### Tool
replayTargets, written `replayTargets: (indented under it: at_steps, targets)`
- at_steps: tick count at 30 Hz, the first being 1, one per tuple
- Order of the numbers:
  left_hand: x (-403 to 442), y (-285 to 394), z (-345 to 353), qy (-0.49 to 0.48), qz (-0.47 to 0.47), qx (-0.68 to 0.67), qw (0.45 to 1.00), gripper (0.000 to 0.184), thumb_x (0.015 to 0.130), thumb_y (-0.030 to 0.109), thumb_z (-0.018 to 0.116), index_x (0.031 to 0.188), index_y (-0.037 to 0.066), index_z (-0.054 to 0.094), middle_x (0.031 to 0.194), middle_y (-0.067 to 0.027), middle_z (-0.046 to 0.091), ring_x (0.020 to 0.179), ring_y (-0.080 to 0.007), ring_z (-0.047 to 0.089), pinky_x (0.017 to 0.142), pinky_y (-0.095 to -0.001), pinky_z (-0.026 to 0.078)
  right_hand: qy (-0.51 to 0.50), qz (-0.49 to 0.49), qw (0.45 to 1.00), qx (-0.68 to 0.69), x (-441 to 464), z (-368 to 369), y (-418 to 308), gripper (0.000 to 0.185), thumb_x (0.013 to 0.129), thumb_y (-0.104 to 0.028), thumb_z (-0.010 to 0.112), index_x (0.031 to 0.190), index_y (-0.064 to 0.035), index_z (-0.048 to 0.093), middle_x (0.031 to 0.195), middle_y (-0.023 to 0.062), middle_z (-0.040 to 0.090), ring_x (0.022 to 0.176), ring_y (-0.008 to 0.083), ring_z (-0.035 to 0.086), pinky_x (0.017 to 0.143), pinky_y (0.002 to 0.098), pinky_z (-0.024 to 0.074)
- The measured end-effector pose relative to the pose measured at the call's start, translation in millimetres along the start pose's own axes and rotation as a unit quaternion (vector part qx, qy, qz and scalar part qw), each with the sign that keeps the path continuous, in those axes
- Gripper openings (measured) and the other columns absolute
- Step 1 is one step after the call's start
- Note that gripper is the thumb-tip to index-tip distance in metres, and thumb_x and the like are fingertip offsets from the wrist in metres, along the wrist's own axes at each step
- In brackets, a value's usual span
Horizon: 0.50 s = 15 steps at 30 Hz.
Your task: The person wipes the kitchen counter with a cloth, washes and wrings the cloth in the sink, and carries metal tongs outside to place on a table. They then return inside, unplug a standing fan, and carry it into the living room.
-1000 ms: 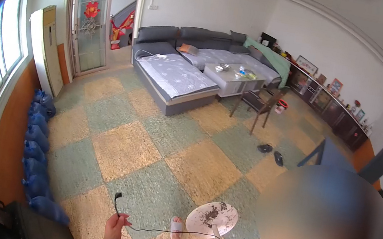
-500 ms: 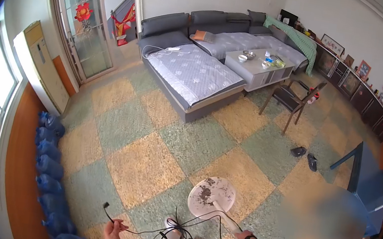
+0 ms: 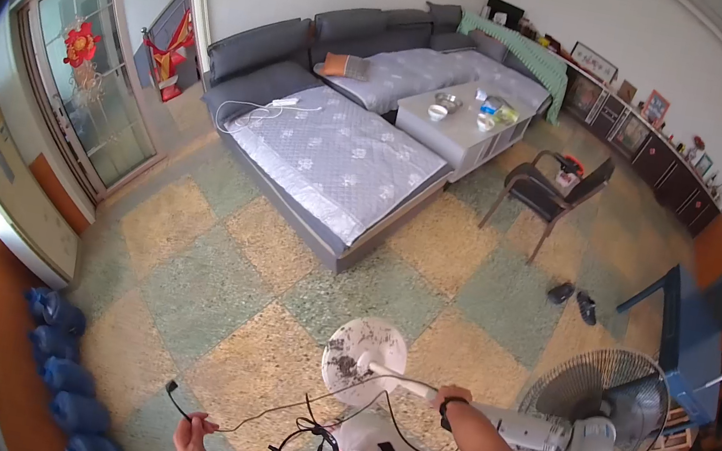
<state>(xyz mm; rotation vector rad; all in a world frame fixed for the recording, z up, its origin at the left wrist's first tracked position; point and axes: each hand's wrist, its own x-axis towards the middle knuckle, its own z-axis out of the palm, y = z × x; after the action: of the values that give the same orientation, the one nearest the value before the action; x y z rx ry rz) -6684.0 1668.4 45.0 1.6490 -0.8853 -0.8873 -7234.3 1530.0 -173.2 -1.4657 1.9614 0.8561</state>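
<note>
A white pedestal fan lies tilted across the front, its caged head [image 3: 594, 413] at the right and its round, dirt-marked base [image 3: 364, 361] nearer the middle. My right hand [image 3: 452, 399] is wrapped round the fan's white pole, between base and head. At the lower left, my left hand [image 3: 196, 432] pinches a thin black cable, whose dark plug end [image 3: 172, 387] sticks up beyond the fingers. The cable runs across to the fan pole, and a loose bundle of black cable [image 3: 316, 438] hangs before my body.
A grey sofa [image 3: 333, 164] and a low table [image 3: 462, 135] stand ahead, with a dark chair [image 3: 550, 192] beside them. Black slippers [image 3: 574, 299] lie on the floor. Blue bottles [image 3: 73, 379] line the left wall; a blue table [image 3: 691, 338] stands at the right.
The fan's head has come into view at the right, and its base has shifted left and slightly up in view. The view has turned toward the right. Both hands keep their holds.
</note>
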Motion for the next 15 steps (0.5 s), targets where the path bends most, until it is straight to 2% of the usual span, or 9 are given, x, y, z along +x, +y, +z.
replayTargets:
  at_steps: [1, 5, 6, 7, 9, 10, 13, 14, 15]
  targets:
    - [29, 8, -2, 0.01, 0.043, -0.031, 0.999, 0.028, 0.106, 0.02, 0.052, 0.104, -0.006, 0.064, 0.075, -0.0062, 0.063, 0.074, -0.017, 0.065, 0.075, -0.0329, 0.055, 0.015, 0.024, 1.0, -0.01, 11, -18, -29, 0.046, 0.088, -0.045, 0.066, 0.123, -0.0164, 0.073, 0.121, 0.0104, 0.072, 0.109, 0.0314, 0.07, 0.084, 0.0547, 0.0556]
    - [120, 13, -21, 0.005, 0.049, -0.034, 0.998, 0.028, 0.106, 0.02, 0.053, 0.103, -0.005, 0.065, 0.074, -0.0057, 0.062, 0.075, -0.0175, 0.065, 0.076, -0.0319, 0.053, -0.001, 0.015, 1.0, -0.01, 64, -89, -133, 0.038, 0.09, -0.037, 0.064, 0.123, -0.0181, 0.073, 0.126, 0.0086, 0.071, 0.115, 0.03, 0.068, 0.084, 0.0572, 0.0545]
    - [140, 7, -33, 0.0, 0.031, -0.02, 0.999, 0.027, 0.106, 0.019, 0.054, 0.106, -0.006, 0.064, 0.081, -0.0069, 0.066, 0.079, -0.0196, 0.067, 0.079, -0.0335, 0.054, -0.01, 0.007, 1.0, -0.011, 81, -105, -157, 0.037, 0.091, -0.036, 0.064, 0.123, -0.0189, 0.073, 0.127, 0.0078, 0.071, 0.116, 0.0287, 0.068, 0.085, 0.0559, 0.0547]
    - [156, 12, -37, 0.008, 0.03, -0.012, 0.999, 0.027, 0.106, 0.019, 0.054, 0.106, -0.006, 0.064, 0.081, -0.0069, 0.066, 0.079, -0.0196, 0.067, 0.079, -0.0335, 0.054, -0.021, -0.001, 1.0, -0.013, 102, -114, -183, 0.036, 0.092, -0.035, 0.063, 0.124, -0.0197, 0.073, 0.127, 0.007, 0.07, 0.117, 0.0274, 0.068, 0.085, 0.0546, 0.0548]
    - [179, 30, -41, 0.034, -0.02, 0.042, 0.998, 0.029, 0.104, 0.023, 0.059, 0.112, -0.003, 0.068, 0.092, -0.0058, 0.07, 0.087, -0.0152, 0.062, 0.085, -0.0306, 0.048, -0.025, 0.016, 0.999, -0.019, 163, -114, -236, 0.035, 0.093, -0.033, 0.062, 0.124, -0.02, 0.073, 0.128, 0.0057, 0.07, 0.118, 0.0273, 0.067, 0.086, 0.0548, 0.0546]
    - [194, 40, -41, 0.054, -0.047, 0.042, 0.997, 0.025, 0.105, 0.019, 0.059, 0.11, -0.003, 0.068, 0.088, -0.0034, 0.067, 0.085, -0.0131, 0.058, 0.082, -0.029, 0.047, -0.023, 0.047, 0.998, -0.025, 181, -114, -259, 0.033, 0.095, -0.031, 0.061, 0.124, -0.0203, 0.073, 0.128, 0.0044, 0.07, 0.119, 0.0271, 0.066, 0.087, 0.0549, 0.0544]
    - [240, 24, -71, 0.058, -0.065, 0.061, 0.994, 0.024, 0.104, 0.019, 0.059, 0.11, -0.003, 0.069, 0.093, -0.0047, 0.068, 0.088, -0.0141, 0.059, 0.083, -0.0301, 0.048, -0.031, 0.043, 0.998, -0.022, 220, -130, -319, 0.031, 0.098, -0.025, 0.057, 0.124, -0.0207, 0.074, 0.131, 0.0012, 0.069, 0.121, 0.0274, 0.065, 0.088, 0.0568, 0.0534]
    - [255, 27, -71, 0.065, -0.072, 0.054, 0.994, 0.024, 0.104, 0.019, 0.06, 0.11, -0.003, 0.069, 0.094, -0.0049, 0.068, 0.088, -0.0145, 0.06, 0.083, -0.0303, 0.048, -0.058, 0.05, 0.997, -0.021, 234, -138, -337, 0.031, 0.1, -0.021, 0.053, 0.124, -0.0197, 0.073, 0.132, 0.0006, 0.069, 0.122, 0.03, 0.064, 0.089, 0.0602, 0.0513]
    - [267, 30, -72, 0.073, -0.082, 0.048, 0.993, 0.024, 0.104, 0.019, 0.06, 0.11, -0.003, 0.069, 0.095, -0.0052, 0.068, 0.089, -0.0149, 0.06, 0.084, -0.0306, 0.048, -0.067, 0.075, 0.995, 0.006, 264, -125, -354, 0.032, 0.101, -0.023, 0.053, 0.126, -0.0188, 0.072, 0.132, 0.0023, 0.068, 0.122, 0.0322, 0.064, 0.09, 0.0619, 0.0495]
